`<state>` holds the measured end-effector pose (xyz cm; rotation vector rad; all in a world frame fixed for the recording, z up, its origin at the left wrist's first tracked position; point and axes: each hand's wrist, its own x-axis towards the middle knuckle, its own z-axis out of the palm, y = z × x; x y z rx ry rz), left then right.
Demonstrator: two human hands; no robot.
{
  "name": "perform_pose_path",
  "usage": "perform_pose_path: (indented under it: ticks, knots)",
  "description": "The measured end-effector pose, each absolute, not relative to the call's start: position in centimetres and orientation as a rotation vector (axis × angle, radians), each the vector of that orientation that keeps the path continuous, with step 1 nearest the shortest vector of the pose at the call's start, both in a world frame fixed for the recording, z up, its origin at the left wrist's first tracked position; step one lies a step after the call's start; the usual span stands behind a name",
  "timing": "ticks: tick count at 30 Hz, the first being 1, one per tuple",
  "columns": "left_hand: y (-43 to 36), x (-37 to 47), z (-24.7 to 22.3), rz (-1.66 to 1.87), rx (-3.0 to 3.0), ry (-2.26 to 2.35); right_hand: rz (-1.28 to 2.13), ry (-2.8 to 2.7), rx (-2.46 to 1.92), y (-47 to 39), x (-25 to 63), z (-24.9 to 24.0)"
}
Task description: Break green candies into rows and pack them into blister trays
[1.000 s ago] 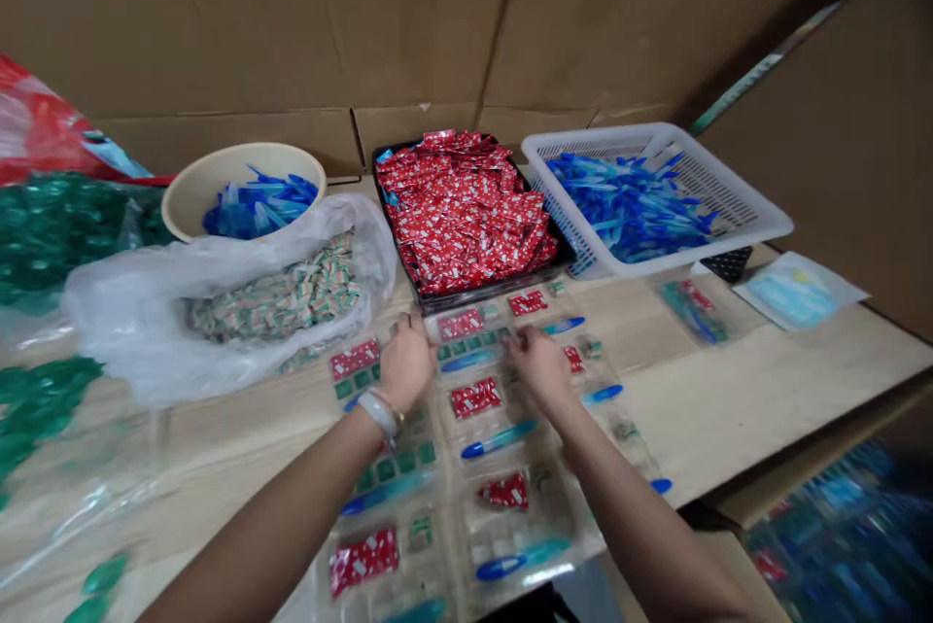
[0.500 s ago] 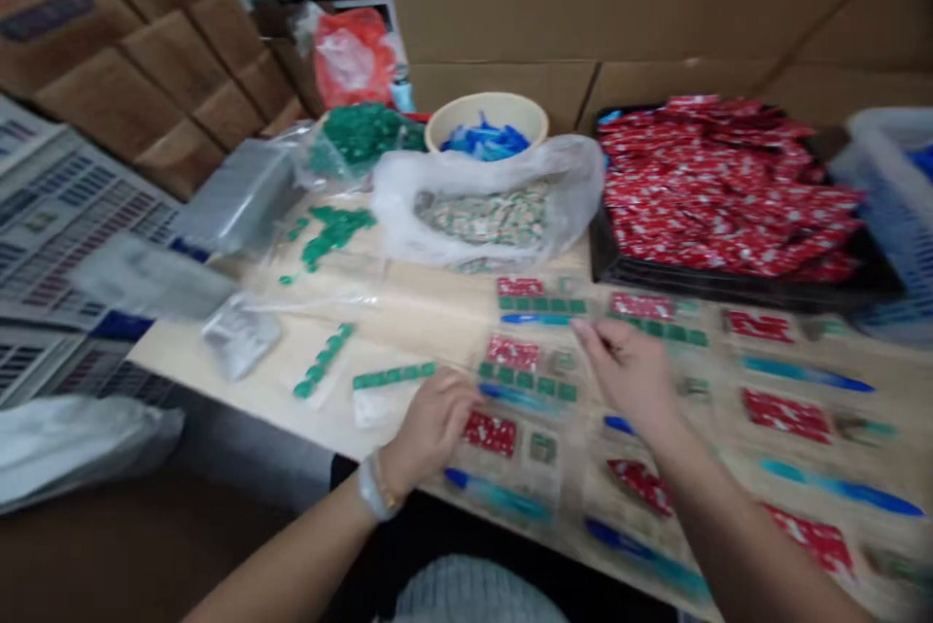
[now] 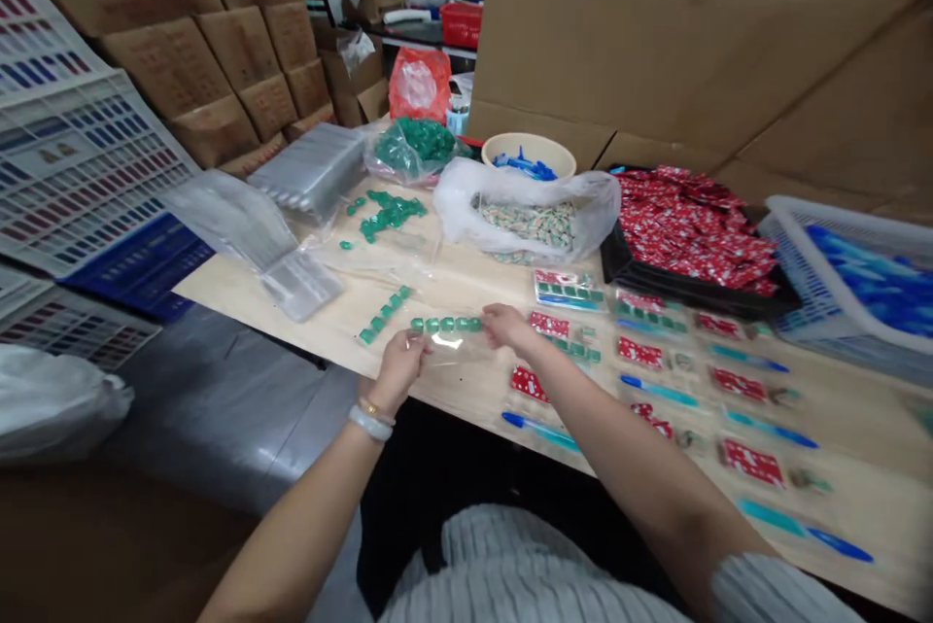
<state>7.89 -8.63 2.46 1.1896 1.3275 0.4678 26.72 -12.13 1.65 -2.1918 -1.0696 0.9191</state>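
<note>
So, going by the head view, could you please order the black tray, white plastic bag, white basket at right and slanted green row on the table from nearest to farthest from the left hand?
1. Slanted green row: just beyond the left hand.
2. White plastic bag: farther back, rightward.
3. Black tray: right of the bag.
4. White basket: far right.

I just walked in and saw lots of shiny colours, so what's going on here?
A person's left hand and right hand hold a clear bag with green pieces in a row along its far edge. Another green row lies on the table to their left; clear packets with red sachets and blue sticks lie to their right.
</note>
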Motion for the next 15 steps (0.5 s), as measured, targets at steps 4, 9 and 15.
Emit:
perform_pose_path:
  ticks: [4, 9, 15]
  knots:
    - [-8.2, 6.3, 3.9, 0.642, 1.612, 1.177, 0.804, -1.016, -2.050, -13.9, 28.2, 4.6]
    - [-9.0, 6.9, 6.3, 0.707, 2.552, 0.694, 1.838, -0.444, -1.499, -13.7, 30.7, 6.6]
    - [-6.4, 2.7, 5.3, 0.364, 2.842, 0.474, 1.677, -0.173, -1.225, -14.8, 31.1, 5.0]
